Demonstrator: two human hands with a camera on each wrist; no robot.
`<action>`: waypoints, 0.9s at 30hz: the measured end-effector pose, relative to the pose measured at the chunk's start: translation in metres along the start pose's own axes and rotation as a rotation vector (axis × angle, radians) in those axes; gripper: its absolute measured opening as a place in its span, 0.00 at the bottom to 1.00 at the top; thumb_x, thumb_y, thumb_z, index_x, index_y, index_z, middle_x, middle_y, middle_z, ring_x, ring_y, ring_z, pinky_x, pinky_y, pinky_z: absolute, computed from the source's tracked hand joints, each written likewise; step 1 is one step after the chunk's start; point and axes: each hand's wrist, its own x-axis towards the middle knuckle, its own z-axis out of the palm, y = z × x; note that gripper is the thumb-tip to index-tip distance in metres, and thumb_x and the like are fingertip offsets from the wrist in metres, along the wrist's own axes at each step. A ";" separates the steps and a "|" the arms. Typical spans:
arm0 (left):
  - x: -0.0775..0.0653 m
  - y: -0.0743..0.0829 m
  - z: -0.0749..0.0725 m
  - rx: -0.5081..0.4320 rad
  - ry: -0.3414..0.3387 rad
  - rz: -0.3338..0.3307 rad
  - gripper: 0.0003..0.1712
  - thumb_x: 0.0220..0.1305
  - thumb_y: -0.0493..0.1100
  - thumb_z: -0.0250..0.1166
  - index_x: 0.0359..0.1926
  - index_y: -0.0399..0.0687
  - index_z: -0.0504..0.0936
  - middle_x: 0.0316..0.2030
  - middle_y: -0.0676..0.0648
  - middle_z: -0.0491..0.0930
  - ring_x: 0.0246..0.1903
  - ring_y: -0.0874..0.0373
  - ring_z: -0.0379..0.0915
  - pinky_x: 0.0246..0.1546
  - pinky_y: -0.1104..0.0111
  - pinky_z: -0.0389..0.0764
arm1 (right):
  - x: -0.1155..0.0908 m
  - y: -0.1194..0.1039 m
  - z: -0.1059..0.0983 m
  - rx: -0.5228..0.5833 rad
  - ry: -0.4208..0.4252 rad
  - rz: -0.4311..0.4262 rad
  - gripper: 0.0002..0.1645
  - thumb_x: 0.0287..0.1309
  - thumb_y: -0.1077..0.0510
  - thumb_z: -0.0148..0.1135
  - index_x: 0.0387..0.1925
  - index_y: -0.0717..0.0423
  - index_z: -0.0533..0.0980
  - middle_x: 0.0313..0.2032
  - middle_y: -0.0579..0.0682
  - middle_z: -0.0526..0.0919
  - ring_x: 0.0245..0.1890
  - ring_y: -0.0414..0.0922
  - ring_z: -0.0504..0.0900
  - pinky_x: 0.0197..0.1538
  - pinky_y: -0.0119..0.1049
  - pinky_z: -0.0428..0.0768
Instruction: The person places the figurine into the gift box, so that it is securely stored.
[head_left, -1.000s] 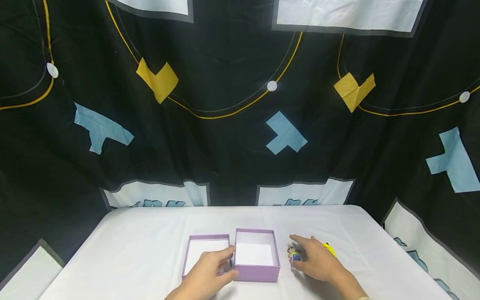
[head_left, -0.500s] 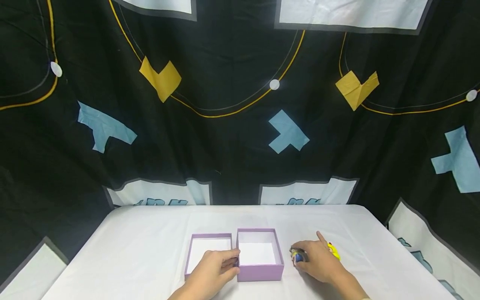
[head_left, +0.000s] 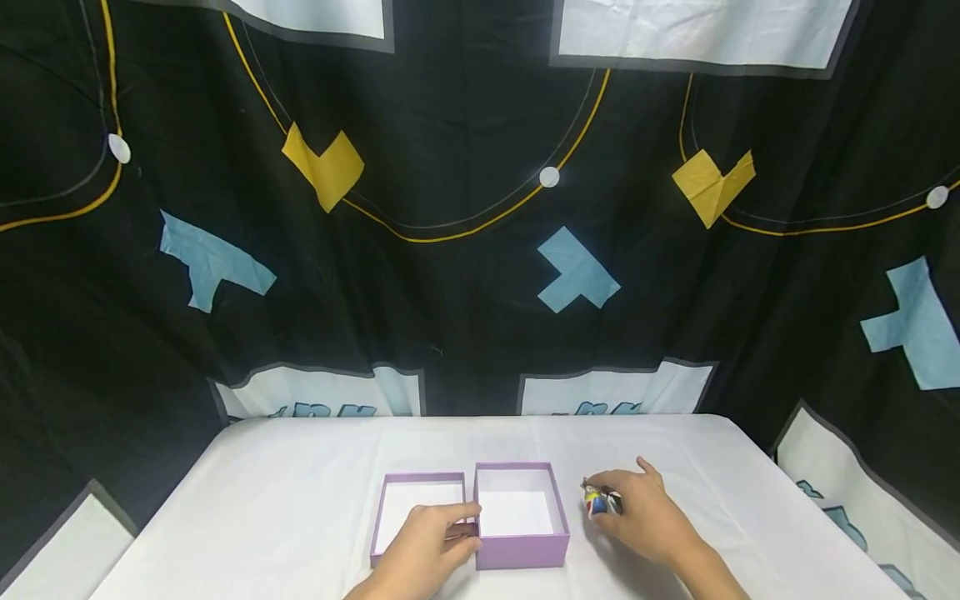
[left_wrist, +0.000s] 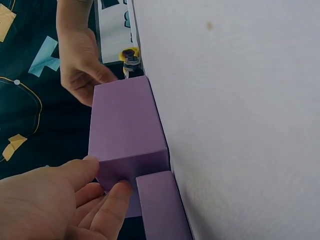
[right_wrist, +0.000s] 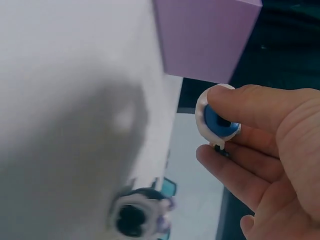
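A: With the fingers (right_wrist: pixel 230 172) of the right hand (head_left: pixel 647 518), pinched something, or merely hovered?

B: Pinched, thumb against fingers, round a small blue-and-white toy (right_wrist: pixel 212 119).

A: And around that, from the largest down?

B: Saw a dark curtain (head_left: pixel 450 317) across the back, then the white-covered surface (head_left: pixel 247 500). On the surface, saw a deep purple box (head_left: pixel 522 552), open at the top, and just beside it, to the left, a shallower purple tray (head_left: pixel 424 477), possibly a lid.

A: Kept the left hand (head_left: pixel 423 542) off the box?

B: No, bent thumb and fingers round the near left corner of the deep box. Looked like steadying.

A: Changed what within the last second?

B: Went from parted fingers around the toy to a closed pinch. Also lost sight, in the head view, of something yellow past the right hand, probably covered by the hand. Found a yellow patch (left_wrist: pixel 129 54) near that hand in the left wrist view, too small to match with certainty.

A: Meant what for the work?

B: By judgement, finished the reach and gained a hold. Had the toy outside the deep box, to the right. Could not tell whether fully clear of the surface.

A: Noticed anything else small?

B: Only a blurred black-and-white thing (right_wrist: pixel 132 216), low in the right wrist view.
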 end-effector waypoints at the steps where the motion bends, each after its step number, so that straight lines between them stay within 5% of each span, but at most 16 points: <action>1: 0.000 0.000 0.000 -0.003 0.000 -0.001 0.23 0.62 0.39 0.68 0.54 0.29 0.78 0.50 0.35 0.81 0.43 0.51 0.83 0.42 0.71 0.85 | 0.001 -0.001 -0.002 0.003 0.005 -0.006 0.24 0.41 0.59 0.77 0.45 0.54 0.83 0.42 0.43 0.86 0.46 0.42 0.83 0.68 0.66 0.49; 15: 0.000 0.001 0.000 0.000 -0.008 -0.013 0.22 0.62 0.40 0.67 0.54 0.30 0.78 0.50 0.35 0.81 0.43 0.51 0.83 0.41 0.71 0.85 | 0.014 -0.036 -0.019 0.026 0.075 -0.032 0.23 0.44 0.57 0.76 0.47 0.49 0.83 0.44 0.39 0.86 0.45 0.39 0.82 0.60 0.49 0.70; 27: 0.001 0.000 0.000 0.010 -0.004 -0.006 0.22 0.61 0.38 0.67 0.54 0.29 0.78 0.49 0.35 0.81 0.43 0.51 0.83 0.40 0.72 0.85 | 0.024 -0.058 -0.008 0.060 0.022 -0.090 0.23 0.46 0.56 0.76 0.47 0.51 0.83 0.45 0.41 0.85 0.47 0.42 0.82 0.58 0.51 0.71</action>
